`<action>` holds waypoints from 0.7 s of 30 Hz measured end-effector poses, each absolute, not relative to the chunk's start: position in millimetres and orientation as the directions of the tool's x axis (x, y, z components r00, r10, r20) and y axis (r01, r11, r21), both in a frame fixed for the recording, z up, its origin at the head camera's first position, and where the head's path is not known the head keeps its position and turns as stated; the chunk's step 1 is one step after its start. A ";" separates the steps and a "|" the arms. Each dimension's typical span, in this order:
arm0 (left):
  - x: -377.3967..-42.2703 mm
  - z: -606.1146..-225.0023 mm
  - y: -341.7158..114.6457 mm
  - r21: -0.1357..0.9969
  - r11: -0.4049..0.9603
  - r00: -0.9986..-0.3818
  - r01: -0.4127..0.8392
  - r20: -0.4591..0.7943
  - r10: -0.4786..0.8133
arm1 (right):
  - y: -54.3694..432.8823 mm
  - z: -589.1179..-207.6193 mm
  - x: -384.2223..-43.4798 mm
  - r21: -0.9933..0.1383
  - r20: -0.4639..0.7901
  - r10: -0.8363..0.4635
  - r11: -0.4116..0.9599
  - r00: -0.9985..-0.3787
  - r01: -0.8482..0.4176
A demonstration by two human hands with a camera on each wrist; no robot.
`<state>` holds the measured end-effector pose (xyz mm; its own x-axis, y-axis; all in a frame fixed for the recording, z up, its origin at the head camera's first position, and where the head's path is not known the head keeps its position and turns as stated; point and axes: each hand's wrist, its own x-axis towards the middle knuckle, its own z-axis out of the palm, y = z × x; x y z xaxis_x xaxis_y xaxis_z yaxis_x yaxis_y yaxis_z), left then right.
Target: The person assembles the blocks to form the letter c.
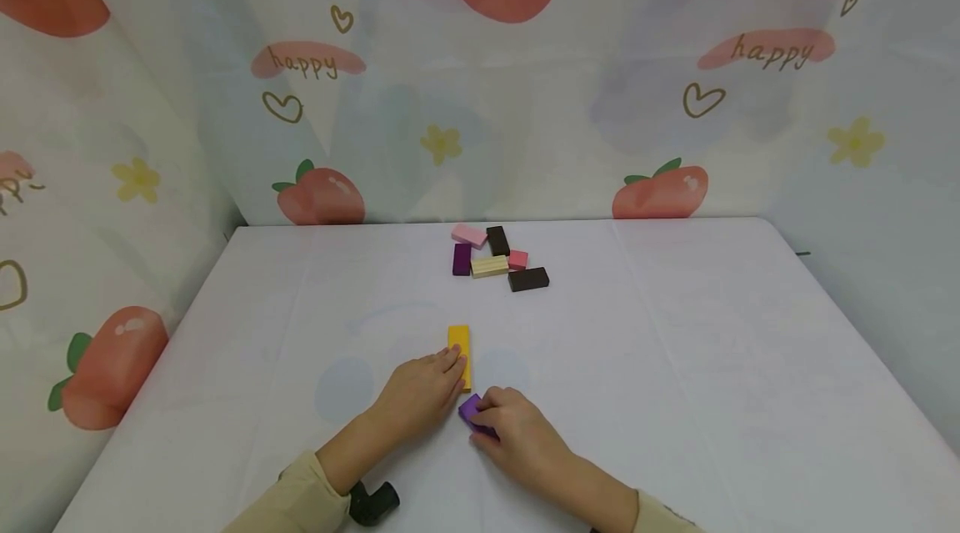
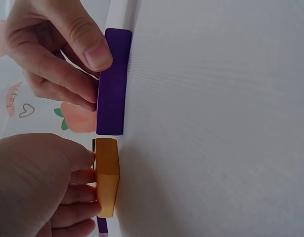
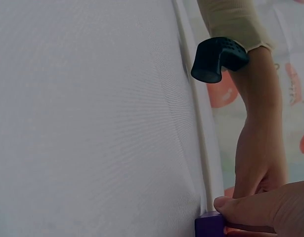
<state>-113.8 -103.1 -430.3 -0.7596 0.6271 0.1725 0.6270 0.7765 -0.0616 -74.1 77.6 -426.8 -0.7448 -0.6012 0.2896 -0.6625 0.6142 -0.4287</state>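
Observation:
A long yellow block [image 1: 460,334] lies on the table, its length pointing away from me. My left hand [image 1: 418,393] rests its extended fingers on top of it, and in the left wrist view the fingertips touch the yellow block's [image 2: 108,182] upper face. Just nearer to me, a purple block [image 1: 470,408] sits at an angle. My right hand [image 1: 523,437] pinches it between thumb and fingers, partly covering it. In the left wrist view a narrow gap separates the purple block [image 2: 112,89] from the yellow one. Only one end of the purple block [image 3: 209,225] shows in the right wrist view.
Toward the far edge of the white table [image 1: 660,399] lies a loose group of blocks: light pink [image 1: 469,235], dark purple [image 1: 462,259], cream [image 1: 490,267], small pink [image 1: 518,260] and two dark brown, one the nearest [image 1: 528,279]. A black camera mount [image 1: 374,504] is on my left wrist.

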 end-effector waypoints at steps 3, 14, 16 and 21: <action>-113.1 -430.0 -103.0 -0.068 0.776 -0.758 0.628 0.177 0.628 | 76.4 -427.1 -74.4 -0.431 0.280 -0.600 0.618 -0.749 -0.657; -115.1 -431.6 -102.5 -0.081 0.770 -0.747 0.632 0.200 0.634 | 74.7 -426.7 -75.2 -0.418 0.296 -0.607 0.612 -0.737 -0.671; -114.9 -431.5 -102.7 -0.079 0.769 -0.744 0.634 0.206 0.635 | 74.6 -427.1 -75.5 -0.418 0.296 -0.608 0.611 -0.737 -0.672; -114.3 -430.5 -102.9 -0.085 0.764 -0.736 0.640 0.218 0.641 | 73.9 -426.2 -77.2 -0.422 0.281 -0.613 0.612 -0.739 -0.669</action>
<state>-114.3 -102.9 -430.5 -0.7364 0.6406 0.2176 0.6395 0.7640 -0.0852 -77.2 73.9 -426.2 -0.7386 -0.6127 0.2812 -0.6686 0.6123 -0.4220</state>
